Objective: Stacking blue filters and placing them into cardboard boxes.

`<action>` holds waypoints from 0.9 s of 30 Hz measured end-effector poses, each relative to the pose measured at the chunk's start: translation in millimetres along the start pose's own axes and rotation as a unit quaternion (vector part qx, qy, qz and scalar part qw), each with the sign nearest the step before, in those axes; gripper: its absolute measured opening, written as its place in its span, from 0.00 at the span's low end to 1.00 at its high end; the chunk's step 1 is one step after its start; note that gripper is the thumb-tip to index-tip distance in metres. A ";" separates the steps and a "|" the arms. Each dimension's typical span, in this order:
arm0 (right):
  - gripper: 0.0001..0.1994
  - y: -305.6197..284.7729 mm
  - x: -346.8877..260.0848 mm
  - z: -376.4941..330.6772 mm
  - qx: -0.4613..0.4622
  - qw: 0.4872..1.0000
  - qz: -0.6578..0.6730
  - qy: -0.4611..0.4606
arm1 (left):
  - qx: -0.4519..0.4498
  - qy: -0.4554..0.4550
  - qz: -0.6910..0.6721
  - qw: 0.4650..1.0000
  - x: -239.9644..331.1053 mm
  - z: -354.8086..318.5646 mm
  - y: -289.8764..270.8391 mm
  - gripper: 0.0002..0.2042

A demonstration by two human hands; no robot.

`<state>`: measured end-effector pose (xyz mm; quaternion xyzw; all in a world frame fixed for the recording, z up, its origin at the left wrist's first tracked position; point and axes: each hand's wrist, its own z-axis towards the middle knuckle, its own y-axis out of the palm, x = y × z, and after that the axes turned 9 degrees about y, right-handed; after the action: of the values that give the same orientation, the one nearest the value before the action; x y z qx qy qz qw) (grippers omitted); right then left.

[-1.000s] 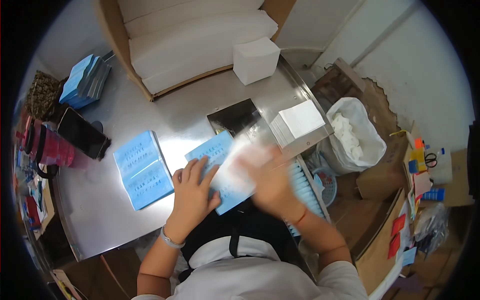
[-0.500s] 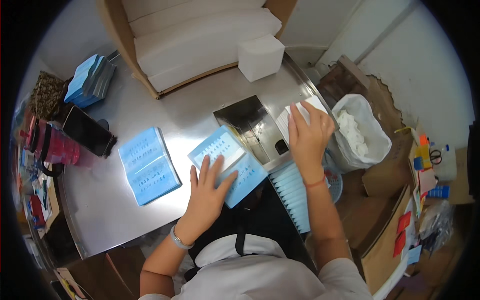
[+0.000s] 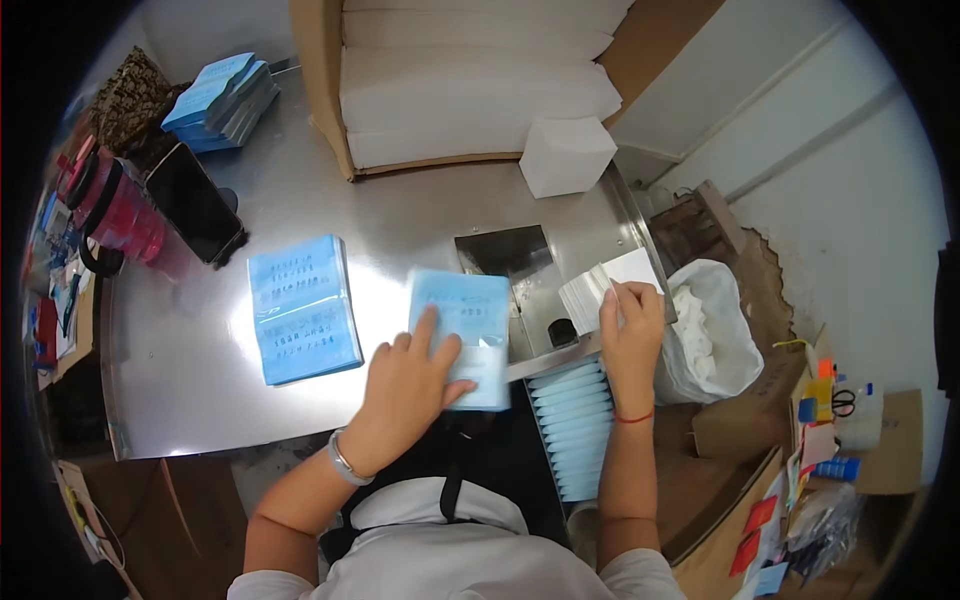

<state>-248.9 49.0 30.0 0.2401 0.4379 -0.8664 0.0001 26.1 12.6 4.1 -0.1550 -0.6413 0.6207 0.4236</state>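
While the left hand [image 3: 405, 395] lies with fingers spread on the blue packet [image 3: 475, 297] at the front edge of the worktop [image 3: 200, 400], the right hand [image 3: 632, 335] pinches the white stack [image 3: 635, 266] between thumb and forefinger. To the left of the packet, and apart from it, lies the blue stack [image 3: 300, 310]; the white bag [image 3: 738, 345] stands just beyond the worktop's right edge, near the right hand.

Recess [image 3: 525, 280] in tabletop [image 3: 200, 380], sleeve [image 3: 477, 310] overlapping its left edge, sleeve stack [image 3: 305, 310] farther left, carton [image 3: 322, 90] behind it, card stack [image 3: 630, 268] to its right, bag [image 3: 740, 345] farther right
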 end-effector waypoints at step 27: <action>0.06 13.1 -21.1 -7.1 0.089 0.995 -0.031 -0.035 | 0.083 -0.028 0.205 0.975 -58.7 -43.1 -16.4 0.29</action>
<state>-224.5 41.9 25.3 0.1948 0.3664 -0.9092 -0.0331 98.0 -4.3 -6.9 -0.2298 -0.5539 0.7495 0.2804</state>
